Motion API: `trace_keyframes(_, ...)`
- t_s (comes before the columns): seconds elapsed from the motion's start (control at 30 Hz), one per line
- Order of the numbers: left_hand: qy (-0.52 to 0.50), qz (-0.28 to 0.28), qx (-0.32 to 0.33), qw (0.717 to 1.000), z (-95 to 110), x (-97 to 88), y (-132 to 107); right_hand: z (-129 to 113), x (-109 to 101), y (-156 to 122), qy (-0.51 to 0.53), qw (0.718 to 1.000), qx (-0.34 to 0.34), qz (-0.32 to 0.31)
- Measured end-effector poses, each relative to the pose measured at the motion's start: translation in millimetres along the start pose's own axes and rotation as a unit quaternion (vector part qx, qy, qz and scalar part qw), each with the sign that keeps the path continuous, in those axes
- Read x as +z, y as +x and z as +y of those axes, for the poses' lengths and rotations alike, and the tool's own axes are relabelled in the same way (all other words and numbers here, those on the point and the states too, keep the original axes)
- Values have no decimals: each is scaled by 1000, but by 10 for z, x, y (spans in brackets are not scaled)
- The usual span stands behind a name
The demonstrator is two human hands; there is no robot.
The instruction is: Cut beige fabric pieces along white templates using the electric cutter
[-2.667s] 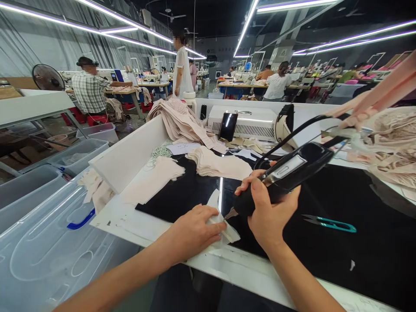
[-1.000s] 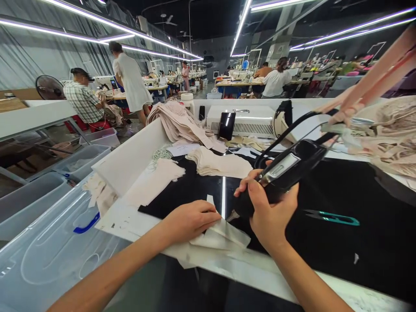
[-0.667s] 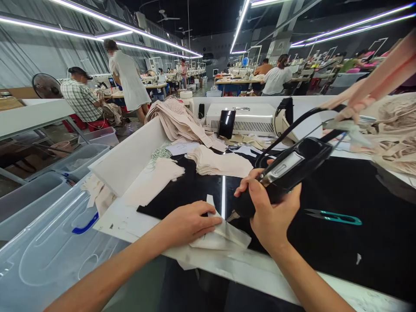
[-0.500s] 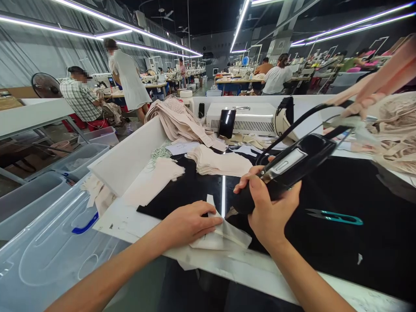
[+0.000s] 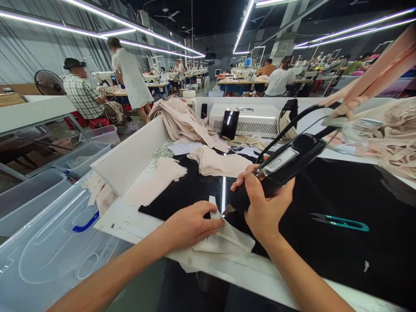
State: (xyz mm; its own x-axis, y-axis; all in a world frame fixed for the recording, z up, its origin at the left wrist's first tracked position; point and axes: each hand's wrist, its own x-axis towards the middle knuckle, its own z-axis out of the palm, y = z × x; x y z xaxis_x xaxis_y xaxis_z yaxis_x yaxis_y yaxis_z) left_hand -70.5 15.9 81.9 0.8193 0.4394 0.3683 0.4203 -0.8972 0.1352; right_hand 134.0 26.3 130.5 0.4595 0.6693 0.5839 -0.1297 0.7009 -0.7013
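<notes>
Toward the back of your tabletop (image 5: 120, 222), a dark phone (image 5: 229, 125) stands upright before a white vented case (image 5: 250, 117), with a lidded white jar (image 5: 189, 99) farther left. Teal snips (image 5: 346, 222) lie to your right on a black sheet (image 5: 325, 255). Down at your left you have a big clear box (image 5: 48, 255) with a blue handle (image 5: 86, 222). Beyond, a person in a checked shirt (image 5: 81, 96) sits near a round fan (image 5: 49, 82); another in white (image 5: 132, 80) stands close by, under strip lights (image 5: 243, 26).

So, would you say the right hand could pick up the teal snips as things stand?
Probably not: the right hand holds the black tool, though the way across the black mat to the teal snips looks free.
</notes>
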Motion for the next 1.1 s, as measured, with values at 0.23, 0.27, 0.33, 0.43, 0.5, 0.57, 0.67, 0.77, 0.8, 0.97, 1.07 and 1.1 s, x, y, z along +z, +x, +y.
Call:
trace_keyframes(0.23, 1, 3, -11, 1000, 3, 7, -3, 38, 12, 12, -3, 1000, 2, -3)
trace_keyframes(0.27, 1, 5, -10, 1000, 3, 12, -3, 45, 16, 20, 1, 1000, 0, -2)
trace_keyframes(0.33, -1, 9, -11, 1000, 1, 21, -3, 64, 29, 32, 11, 1000, 1, 1)
trace_keyframes(0.43, -4, 9, -13, 1000, 2, 23, -4, 97, 62, 34, 17, 1000, 7, -1)
trace_keyframes(0.5, -3, 10, -11, 1000, 3, 15, -4, 108, 87, 29, 13, 1000, 5, -4)
trace_keyframes(0.57, -2, 8, -12, 1000, 1, 2, -7, 105, 106, 32, 6, 1000, 3, -4)
trace_keyframes(0.67, -4, -3, -19, 1000, -21, -19, -17, 65, 102, 75, -1, 1000, 9, -3)
trace_keyframes(0.77, -16, -9, -30, 999, -46, -16, -30, -15, 27, 159, -22, 1000, 18, 4)
trace_keyframes(0.8, -21, -7, -37, 999, -45, -5, -32, -45, -20, 188, -36, 999, 22, 8)
trace_keyframes(0.97, -8, 32, -90, 995, 56, 194, 79, -72, -418, 323, -143, 988, 58, 28)
trace_keyframes(1.07, 6, 47, -101, 994, 110, 405, 257, 8, -708, 419, -210, 974, 81, 8)
trace_keyframes(1.1, 5, 40, -105, 994, 118, 474, 319, 23, -798, 453, -232, 968, 92, 1)
